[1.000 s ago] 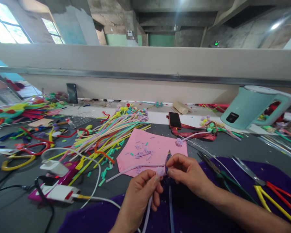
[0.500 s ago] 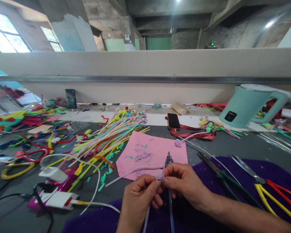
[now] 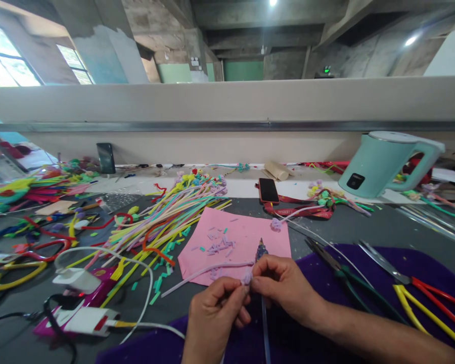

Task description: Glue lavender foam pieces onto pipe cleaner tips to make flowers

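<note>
Our left hand [image 3: 215, 309] pinches the small lilac piece [image 3: 246, 277], its long axis unclear. Our right hand [image 3: 288, 287] meets its right side; we cannot tell whether that grip clamps it. Just beyond, a dark pointed tool [image 3: 261, 248] aims away over the pink sheet [image 3: 246, 230].
</note>
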Demonstrator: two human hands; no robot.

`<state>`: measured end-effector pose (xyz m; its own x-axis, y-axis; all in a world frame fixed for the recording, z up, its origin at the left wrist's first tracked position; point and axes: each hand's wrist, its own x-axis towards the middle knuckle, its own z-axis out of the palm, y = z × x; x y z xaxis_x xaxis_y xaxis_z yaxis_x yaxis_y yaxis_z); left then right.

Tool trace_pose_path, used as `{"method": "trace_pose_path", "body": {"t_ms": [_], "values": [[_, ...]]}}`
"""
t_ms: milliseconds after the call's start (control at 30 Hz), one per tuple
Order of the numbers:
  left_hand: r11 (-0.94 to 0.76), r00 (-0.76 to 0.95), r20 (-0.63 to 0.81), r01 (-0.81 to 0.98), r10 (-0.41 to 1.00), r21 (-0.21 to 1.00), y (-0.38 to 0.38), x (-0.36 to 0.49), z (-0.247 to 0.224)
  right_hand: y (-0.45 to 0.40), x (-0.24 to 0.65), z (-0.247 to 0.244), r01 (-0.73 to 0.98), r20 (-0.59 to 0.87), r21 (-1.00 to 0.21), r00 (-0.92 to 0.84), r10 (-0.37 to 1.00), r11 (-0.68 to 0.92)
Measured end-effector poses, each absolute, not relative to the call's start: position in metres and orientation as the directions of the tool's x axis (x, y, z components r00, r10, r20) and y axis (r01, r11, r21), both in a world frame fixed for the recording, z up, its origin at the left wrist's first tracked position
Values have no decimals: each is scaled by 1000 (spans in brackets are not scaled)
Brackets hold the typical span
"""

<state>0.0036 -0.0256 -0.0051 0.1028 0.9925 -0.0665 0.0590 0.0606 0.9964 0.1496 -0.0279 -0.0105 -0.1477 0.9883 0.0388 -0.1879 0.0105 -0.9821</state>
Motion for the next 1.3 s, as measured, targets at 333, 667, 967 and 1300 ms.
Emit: {"method": "trace_pose_path", "body": {"t_ms": [333,667,967,1300], "values": [[109,202,-124,87,971,990,-22,-1,-5,-28,148,-11,-159,35,-987,-143,989,12],[136,230,-151,79,961,988,-22,-2,-5,-26,148,-11,-154,0,-988,-123,992,-19],[289,294,-229,-183,928,940,-17,-4,-8,-29,146,-6,-135,-19,-990,-141,990,-38],[374,376,-281,-200,883,906,-19,-4,-8,-27,149,-13,-143,5,-990,-164,986,-19]]}}
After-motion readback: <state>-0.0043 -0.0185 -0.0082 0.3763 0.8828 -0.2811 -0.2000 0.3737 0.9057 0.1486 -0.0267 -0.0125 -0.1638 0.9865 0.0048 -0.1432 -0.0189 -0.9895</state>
